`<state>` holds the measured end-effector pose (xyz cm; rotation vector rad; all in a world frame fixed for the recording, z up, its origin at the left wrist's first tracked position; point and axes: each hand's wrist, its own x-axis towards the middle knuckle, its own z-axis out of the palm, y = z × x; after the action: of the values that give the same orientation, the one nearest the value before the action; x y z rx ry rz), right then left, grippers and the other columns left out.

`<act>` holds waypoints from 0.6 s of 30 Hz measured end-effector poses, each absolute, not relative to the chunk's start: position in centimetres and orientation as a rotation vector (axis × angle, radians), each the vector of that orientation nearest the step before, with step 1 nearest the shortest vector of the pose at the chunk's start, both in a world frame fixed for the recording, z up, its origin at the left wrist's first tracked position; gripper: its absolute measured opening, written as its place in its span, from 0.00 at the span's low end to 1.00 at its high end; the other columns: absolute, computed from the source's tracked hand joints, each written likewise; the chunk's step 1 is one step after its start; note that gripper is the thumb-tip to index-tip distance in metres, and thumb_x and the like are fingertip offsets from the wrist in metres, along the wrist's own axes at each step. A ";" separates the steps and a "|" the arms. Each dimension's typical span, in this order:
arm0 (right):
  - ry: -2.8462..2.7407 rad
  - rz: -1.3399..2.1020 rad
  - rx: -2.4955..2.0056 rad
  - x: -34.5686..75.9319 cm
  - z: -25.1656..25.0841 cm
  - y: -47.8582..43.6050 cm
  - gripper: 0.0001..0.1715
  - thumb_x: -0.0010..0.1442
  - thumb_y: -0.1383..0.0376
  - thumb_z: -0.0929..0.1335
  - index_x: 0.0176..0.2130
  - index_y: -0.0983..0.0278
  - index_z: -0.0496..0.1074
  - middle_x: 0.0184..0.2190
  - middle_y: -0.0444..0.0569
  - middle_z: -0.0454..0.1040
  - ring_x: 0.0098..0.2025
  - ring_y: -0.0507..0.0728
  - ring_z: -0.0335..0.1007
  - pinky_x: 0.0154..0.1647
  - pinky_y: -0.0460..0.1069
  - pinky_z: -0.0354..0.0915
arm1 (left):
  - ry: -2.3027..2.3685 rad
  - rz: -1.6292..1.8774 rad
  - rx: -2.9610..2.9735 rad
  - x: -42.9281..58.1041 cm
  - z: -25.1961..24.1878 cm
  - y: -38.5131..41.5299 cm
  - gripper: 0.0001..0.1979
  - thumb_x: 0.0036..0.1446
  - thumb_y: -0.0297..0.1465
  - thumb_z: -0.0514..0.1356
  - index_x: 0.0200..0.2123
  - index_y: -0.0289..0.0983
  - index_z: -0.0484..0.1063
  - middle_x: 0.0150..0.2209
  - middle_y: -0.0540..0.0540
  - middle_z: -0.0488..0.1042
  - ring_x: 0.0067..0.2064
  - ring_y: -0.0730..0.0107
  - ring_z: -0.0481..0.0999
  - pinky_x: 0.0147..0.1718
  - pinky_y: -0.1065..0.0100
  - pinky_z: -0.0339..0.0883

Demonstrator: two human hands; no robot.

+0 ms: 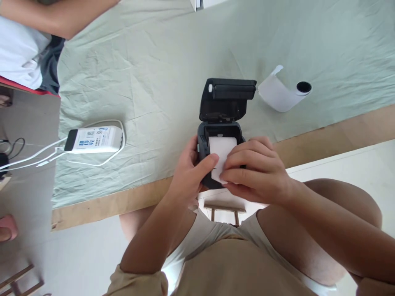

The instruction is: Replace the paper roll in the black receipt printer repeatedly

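A small black label printer has its lid swung up, at the front edge of the cloth-covered table. White paper from a roll lies in its compartment. My left hand wraps the printer's left side, its thumb resting on the paper. With bent fingers, my right hand pinches the paper's near end over the printer's front right. To the right, an unrolled strip of white paper curls from a dark-cored roll.
A white power bank-like box with white cables stands at the left on the green cloth. A bare wooden edge runs along the table's front. Another person's arm reaches in at the upper left.
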<state>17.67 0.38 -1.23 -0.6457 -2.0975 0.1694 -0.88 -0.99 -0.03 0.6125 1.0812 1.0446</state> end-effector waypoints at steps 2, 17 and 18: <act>-2.004 0.198 -0.637 17.9 -1.4 0.6 0.03 0.68 0.62 0.70 0.39 0.57 0.73 0.33 0.44 0.79 0.38 0.56 0.78 0.39 0.56 0.67 | 1.117 1.008 0.659 -1.0 0.0 -1.0 0.29 0.51 0.35 0.79 0.55 0.42 0.76 0.39 0.48 0.83 0.39 0.60 0.83 0.36 0.65 0.79; -1.811 0.797 -0.949 19.8 -2.1 3.4 0.26 0.72 0.51 0.68 0.64 0.55 0.66 0.63 0.53 0.76 0.63 0.64 0.76 0.64 0.64 0.73 | 1.170 1.015 0.736 -1.4 -0.3 -1.3 0.39 0.44 0.36 0.81 0.59 0.41 0.73 0.48 0.42 0.84 0.48 0.50 0.85 0.39 0.61 0.83; -1.863 0.864 -0.983 19.9 -2.1 3.3 0.27 0.72 0.52 0.68 0.65 0.55 0.66 0.63 0.54 0.77 0.62 0.64 0.77 0.63 0.64 0.74 | 1.153 1.030 0.726 -1.4 -0.3 -1.3 0.39 0.44 0.37 0.81 0.59 0.41 0.74 0.48 0.42 0.84 0.47 0.49 0.85 0.37 0.62 0.83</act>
<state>19.87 3.27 -2.08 -0.9835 -1.8631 0.8641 -1.35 -1.26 -0.28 0.7260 1.1535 1.0302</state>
